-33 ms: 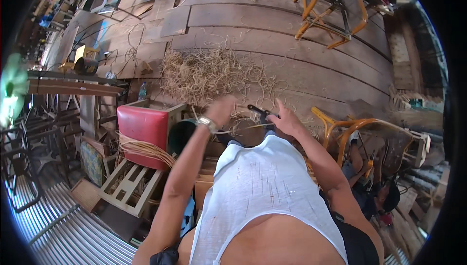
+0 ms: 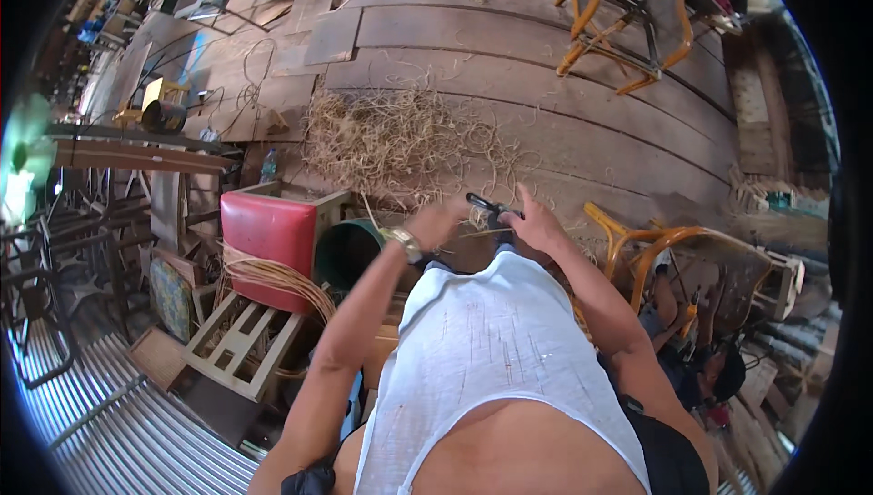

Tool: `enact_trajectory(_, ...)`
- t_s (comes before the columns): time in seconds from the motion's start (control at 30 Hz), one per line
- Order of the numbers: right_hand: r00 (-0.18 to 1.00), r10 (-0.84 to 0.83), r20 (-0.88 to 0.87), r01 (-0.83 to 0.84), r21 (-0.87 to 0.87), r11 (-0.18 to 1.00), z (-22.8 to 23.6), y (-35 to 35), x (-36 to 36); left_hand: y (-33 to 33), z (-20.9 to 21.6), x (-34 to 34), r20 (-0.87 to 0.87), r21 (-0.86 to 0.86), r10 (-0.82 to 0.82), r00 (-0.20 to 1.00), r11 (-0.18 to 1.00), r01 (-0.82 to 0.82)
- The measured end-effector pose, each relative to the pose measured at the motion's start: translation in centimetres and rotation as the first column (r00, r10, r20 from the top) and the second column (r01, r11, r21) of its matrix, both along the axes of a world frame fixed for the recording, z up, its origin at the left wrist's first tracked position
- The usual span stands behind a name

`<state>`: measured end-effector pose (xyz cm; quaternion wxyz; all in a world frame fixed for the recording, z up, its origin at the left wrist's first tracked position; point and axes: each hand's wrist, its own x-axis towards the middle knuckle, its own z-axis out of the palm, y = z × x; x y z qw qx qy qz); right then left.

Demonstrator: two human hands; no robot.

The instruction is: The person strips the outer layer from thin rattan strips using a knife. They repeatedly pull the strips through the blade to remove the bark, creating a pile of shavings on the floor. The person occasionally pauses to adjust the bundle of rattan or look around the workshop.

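My right hand [image 2: 540, 226] is closed on a small black tool [image 2: 489, 205] in front of my lap, its index finger stretched out. I cannot make out the tool's exact kind. Close beside its left end is my left hand [image 2: 438, 224], smeared by motion, with a metal-banded watch [image 2: 406, 242] on the wrist. A thin pale strip [image 2: 482, 233], like rattan cane, shows between the hands. Whether my left fingers grip the strip is unclear. Beyond the hands, a heap of curly cane shavings [image 2: 382, 136] lies on the floor.
Left of me stand a dark green bucket [image 2: 344, 259] and a tipped chair with a red cushion [image 2: 270, 245], cane strips [image 2: 277, 279] bundled across it. A rattan chair frame [image 2: 650, 240] and another person [image 2: 677, 331] are on the right. Another rattan chair [image 2: 627, 27] stands far right.
My left hand has moved to the right and slightly nearer, closing in on the black tool. My right hand has stayed almost in place.
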<state>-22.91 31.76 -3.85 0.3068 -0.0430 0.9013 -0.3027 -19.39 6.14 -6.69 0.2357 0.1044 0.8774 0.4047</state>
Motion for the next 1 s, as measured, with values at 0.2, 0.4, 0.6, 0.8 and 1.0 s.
enact_trajectory(0.2,0.986,0.147,-0.079,-0.151,-0.036,0.988,-4.4,3.7,-4.8,-1.1,-1.4,9.9,0.274,0.193,0.206,0.939,0.945,-0.264)
enact_trajectory(0.4,0.997,0.056,0.048,-0.06,0.076,0.995,-2.9,11.0,-14.4,-15.0,0.7,22.3,0.412,-0.325,0.652,0.637,0.758,-0.566)
enact_trajectory(0.6,0.934,-0.083,-0.349,0.085,-0.011,0.996,-6.9,11.2,-18.2,-14.0,-2.3,22.0,0.487,-0.141,0.865,0.121,0.215,-0.966)
enact_trajectory(0.8,0.92,-0.009,-0.391,-0.004,-0.032,0.999,-9.3,7.2,-14.2,-4.8,-2.7,7.9,0.715,0.303,0.644,0.273,0.066,-0.951)
enact_trajectory(1.0,0.908,0.026,-0.418,-0.102,-0.16,0.982,-4.4,2.4,-6.5,1.2,-2.2,-0.9,0.367,0.225,0.648,0.667,0.635,-0.739)
